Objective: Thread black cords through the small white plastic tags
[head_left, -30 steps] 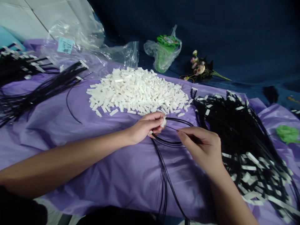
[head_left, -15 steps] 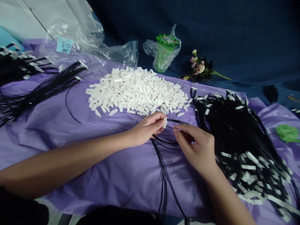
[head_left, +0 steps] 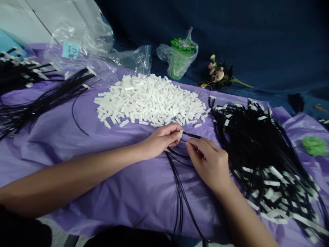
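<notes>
Between its thumb and fingers, my left hand (head_left: 164, 140) pinches a small white plastic connector (head_left: 181, 134). Thin black wires (head_left: 191, 134) run from the connector toward my right hand (head_left: 209, 159), which is closed in a pinch on a black wire close to the connector's face. More of these wires loop beneath both hands, and a loose bundle (head_left: 180, 195) hangs down over the purple cover. How far the pinched wire's tip sits in the connector cannot be made out.
A heap of white connectors (head_left: 151, 99) lies just beyond my hands on the purple cover (head_left: 102, 192). Black wired harnesses are piled at right (head_left: 252, 147) and left (head_left: 48, 92). Behind stand a clear plastic bag (head_left: 131, 58), a green cup (head_left: 180, 58) and artificial flowers (head_left: 218, 73).
My right hand has shifted left, bringing its fingertips and the wire nearer the connector. My left hand stays almost in place with the connector.
</notes>
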Demonstrator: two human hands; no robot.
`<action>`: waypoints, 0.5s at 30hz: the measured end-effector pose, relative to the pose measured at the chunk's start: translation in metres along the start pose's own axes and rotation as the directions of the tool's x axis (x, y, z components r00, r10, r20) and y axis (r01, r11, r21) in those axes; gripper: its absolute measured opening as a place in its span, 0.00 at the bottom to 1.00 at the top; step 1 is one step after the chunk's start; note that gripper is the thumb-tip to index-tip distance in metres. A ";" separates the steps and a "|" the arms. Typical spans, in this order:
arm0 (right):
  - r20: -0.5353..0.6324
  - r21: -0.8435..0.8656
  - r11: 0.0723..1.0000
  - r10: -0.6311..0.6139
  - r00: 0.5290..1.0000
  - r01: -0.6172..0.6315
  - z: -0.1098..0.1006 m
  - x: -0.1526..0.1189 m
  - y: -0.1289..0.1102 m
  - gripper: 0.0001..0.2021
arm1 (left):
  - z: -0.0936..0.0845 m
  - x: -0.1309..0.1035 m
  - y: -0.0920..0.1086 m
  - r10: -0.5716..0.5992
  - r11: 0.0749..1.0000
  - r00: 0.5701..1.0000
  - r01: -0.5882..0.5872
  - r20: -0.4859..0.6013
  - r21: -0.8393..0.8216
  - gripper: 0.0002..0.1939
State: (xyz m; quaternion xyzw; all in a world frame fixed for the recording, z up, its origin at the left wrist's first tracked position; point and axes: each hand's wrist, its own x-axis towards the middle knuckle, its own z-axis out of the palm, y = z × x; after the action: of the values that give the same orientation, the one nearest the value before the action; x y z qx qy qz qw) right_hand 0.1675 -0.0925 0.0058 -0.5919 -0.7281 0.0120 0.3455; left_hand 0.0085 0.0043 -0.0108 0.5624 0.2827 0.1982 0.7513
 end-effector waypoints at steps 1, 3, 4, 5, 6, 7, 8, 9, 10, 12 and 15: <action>0.008 -0.008 1.000 0.005 1.000 -0.005 0.000 0.000 -0.001 0.04 | 0.000 0.000 0.000 -0.002 1.000 1.000 0.002 -0.007 -0.001 0.09; 0.020 -0.028 0.999 0.018 1.000 -0.018 0.001 0.001 -0.002 0.05 | 0.001 -0.001 -0.001 -0.011 1.000 1.000 0.011 -0.024 0.007 0.09; 0.022 -0.039 0.999 0.022 1.000 -0.022 0.002 0.001 -0.002 0.05 | 0.001 -0.001 0.000 -0.017 1.000 0.999 0.017 -0.035 0.015 0.10; 0.021 -0.049 0.999 0.024 1.000 -0.023 0.002 0.002 -0.002 0.05 | 0.001 -0.001 0.000 -0.023 0.999 0.999 0.024 -0.046 0.023 0.10; 0.021 -0.058 0.998 0.024 0.999 -0.023 0.003 0.002 -0.002 0.06 | 0.002 -0.002 0.000 -0.027 0.999 0.998 0.029 -0.054 0.027 0.10; 0.019 -0.065 0.998 0.025 1.000 -0.024 0.004 0.002 -0.002 0.06 | 0.002 -0.002 0.001 -0.029 0.999 0.998 0.031 -0.056 0.026 0.11; 0.017 -0.070 0.997 0.025 1.000 -0.024 0.004 0.002 -0.002 0.06 | 0.002 -0.002 0.001 -0.027 0.999 0.998 0.028 -0.054 0.017 0.11; 0.013 -0.070 0.997 0.020 1.000 -0.019 0.004 0.002 -0.003 0.06 | 0.003 -0.002 0.001 -0.022 1.000 0.999 0.022 -0.049 0.002 0.11; -0.001 -0.073 0.997 0.007 1.000 -0.007 0.003 0.002 -0.003 0.05 | 0.003 -0.001 0.001 -0.016 1.000 0.999 0.015 -0.045 -0.014 0.11; -0.062 -0.118 0.993 -0.038 0.997 0.031 -0.002 0.003 -0.004 0.06 | 0.002 0.001 0.001 -0.012 0.998 0.999 0.009 -0.050 -0.055 0.11; -0.191 -0.242 0.965 -0.153 0.970 0.105 -0.010 0.002 -0.008 0.10 | 0.001 0.004 0.003 -0.043 0.988 0.996 0.030 -0.081 -0.148 0.10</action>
State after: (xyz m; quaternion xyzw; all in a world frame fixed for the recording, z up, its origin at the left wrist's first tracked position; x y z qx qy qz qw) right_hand 0.1655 -0.0975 0.0182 -0.5769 -0.7217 -0.1568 0.3489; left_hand 0.0119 0.0070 -0.0086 0.4915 0.3089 0.2281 0.7817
